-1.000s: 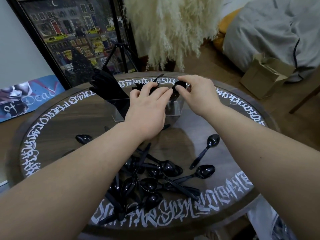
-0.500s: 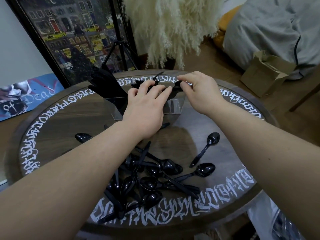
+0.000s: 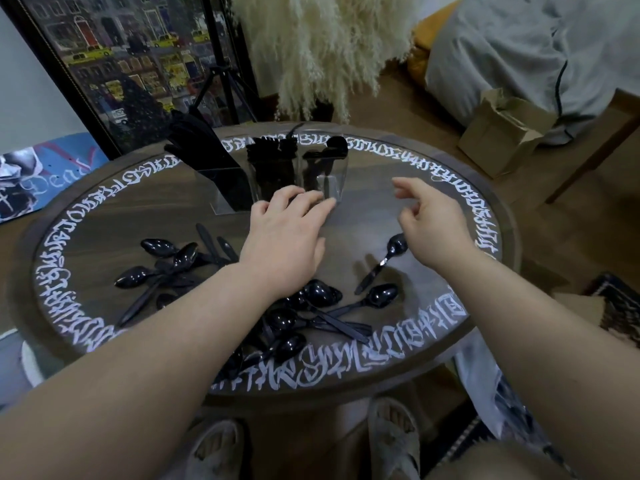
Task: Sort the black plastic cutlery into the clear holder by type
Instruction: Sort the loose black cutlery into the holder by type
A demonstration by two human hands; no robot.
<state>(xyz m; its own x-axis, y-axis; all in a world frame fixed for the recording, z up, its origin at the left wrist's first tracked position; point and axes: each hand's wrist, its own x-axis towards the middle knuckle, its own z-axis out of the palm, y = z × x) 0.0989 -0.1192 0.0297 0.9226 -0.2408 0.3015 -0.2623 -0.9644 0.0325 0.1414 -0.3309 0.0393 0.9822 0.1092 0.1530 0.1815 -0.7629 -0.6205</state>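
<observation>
- One clear holder (image 3: 277, 174) stands at the far side of the round bench (image 3: 104, 216); it has three compartments in a row, all holding black cutlery upright.
- The left compartment (image 3: 225, 188) holds a leaning bundle whose type I cannot tell; the middle one (image 3: 273, 168) is packed with dark handles; the right one (image 3: 325, 164) holds only a few pieces, one rounded top showing above its rim; exact counts inside are too dark to make out.
- Left hand (image 3: 287, 233) lies flat, palm down, fingers straight and slightly spread; its fingertips (image 3: 322, 202) reach the near foot of the holder; it holds nothing.
- Right hand (image 3: 433, 223) hovers above the bench to the right of the holder, well apart from it; its grip is loose, fingers gently curled, nothing between them.
- One spoon (image 3: 382, 261) lies alone just beside the right wrist, bowl toward the far side; a second spoon (image 3: 367, 301) lies just nearer, bowl to the right.
- A heap of spoons (image 3: 298, 320) lies under and beside the left forearm, handles crossing; about six bowls show there; the arm hides the rest.
- Another cluster (image 3: 162, 261) lies to the left of that arm; three bowls are plain to see, with a few handles beside them.
- White lettering (image 3: 346, 365) rings the bench top.
- Two slippered feet (image 3: 391, 434) show below the near edge.
</observation>
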